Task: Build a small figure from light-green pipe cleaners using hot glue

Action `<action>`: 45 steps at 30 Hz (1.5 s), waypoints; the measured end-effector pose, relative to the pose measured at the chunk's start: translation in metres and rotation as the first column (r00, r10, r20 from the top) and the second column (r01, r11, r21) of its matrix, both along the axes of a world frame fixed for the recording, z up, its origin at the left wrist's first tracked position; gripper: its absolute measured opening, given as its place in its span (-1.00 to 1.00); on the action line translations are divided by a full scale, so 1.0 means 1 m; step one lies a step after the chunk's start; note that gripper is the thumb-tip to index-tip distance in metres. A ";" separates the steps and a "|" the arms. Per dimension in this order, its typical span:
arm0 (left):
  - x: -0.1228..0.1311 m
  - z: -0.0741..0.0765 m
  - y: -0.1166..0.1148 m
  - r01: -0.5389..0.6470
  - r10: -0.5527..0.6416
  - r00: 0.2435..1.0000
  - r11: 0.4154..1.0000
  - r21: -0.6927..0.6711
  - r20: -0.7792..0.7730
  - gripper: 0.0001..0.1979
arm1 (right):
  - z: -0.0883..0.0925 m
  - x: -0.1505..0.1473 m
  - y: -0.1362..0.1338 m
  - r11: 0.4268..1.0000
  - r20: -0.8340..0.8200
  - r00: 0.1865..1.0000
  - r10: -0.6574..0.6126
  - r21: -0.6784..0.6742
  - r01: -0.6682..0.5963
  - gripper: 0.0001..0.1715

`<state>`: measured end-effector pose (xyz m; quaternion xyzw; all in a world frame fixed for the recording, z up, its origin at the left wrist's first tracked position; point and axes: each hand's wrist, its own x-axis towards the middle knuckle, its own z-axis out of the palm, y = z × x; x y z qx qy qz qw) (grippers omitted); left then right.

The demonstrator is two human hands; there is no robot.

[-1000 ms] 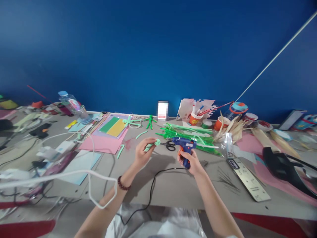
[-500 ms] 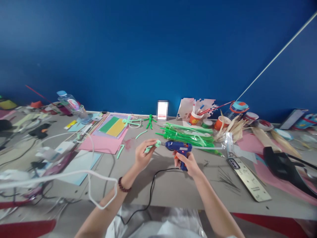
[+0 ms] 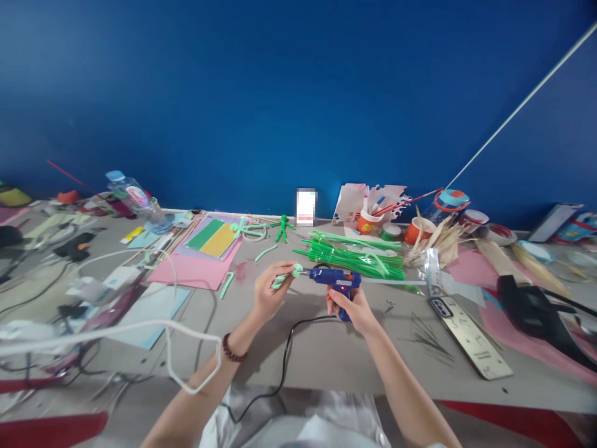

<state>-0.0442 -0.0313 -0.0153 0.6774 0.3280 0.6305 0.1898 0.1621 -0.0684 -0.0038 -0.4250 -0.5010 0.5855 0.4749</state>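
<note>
My left hand [image 3: 269,291] is closed on a pale green pipe cleaner piece [image 3: 297,270] with a rounded, coiled end; part of it is hidden by the fingers. In my right hand [image 3: 351,305] is a blue hot glue gun [image 3: 332,277], fingers wrapped round its handle and a small red light lit on its side. The gun's nozzle points left and meets or nearly meets the coiled end. A clear glue stick [image 3: 394,282] sticks out of the gun's back. Its black cord [image 3: 285,361] runs down over the table edge.
Behind the gun lie bundled green pipe cleaners [image 3: 352,255]. A green pipe cleaner figure [image 3: 282,229] stands near the wall, left of a lit phone screen [image 3: 306,206]. Pink paper [image 3: 184,272] is at left, another phone [image 3: 471,339] at right. A white cable [image 3: 205,335] loops over my left forearm.
The glue gun has shifted slightly left and its nozzle is now at the coiled end of the pipe cleaner piece. My left hand has hardly moved.
</note>
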 end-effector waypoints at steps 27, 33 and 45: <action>0.001 0.001 -0.004 -0.122 0.131 0.987 0.987 0.106 -0.088 -0.85 | -0.012 0.000 -0.006 0.978 0.251 0.962 -0.108 0.200 0.057 -0.58; 0.001 0.001 -0.004 -0.108 0.119 0.988 0.987 0.117 -0.096 -0.83 | -0.012 -0.001 -0.006 0.975 0.230 0.965 -0.123 0.212 0.074 -0.63; 0.001 0.000 -0.005 -0.111 0.121 0.989 0.987 0.114 -0.084 -0.81 | -0.009 -0.002 -0.008 0.963 0.277 0.949 -0.149 0.258 0.075 -0.63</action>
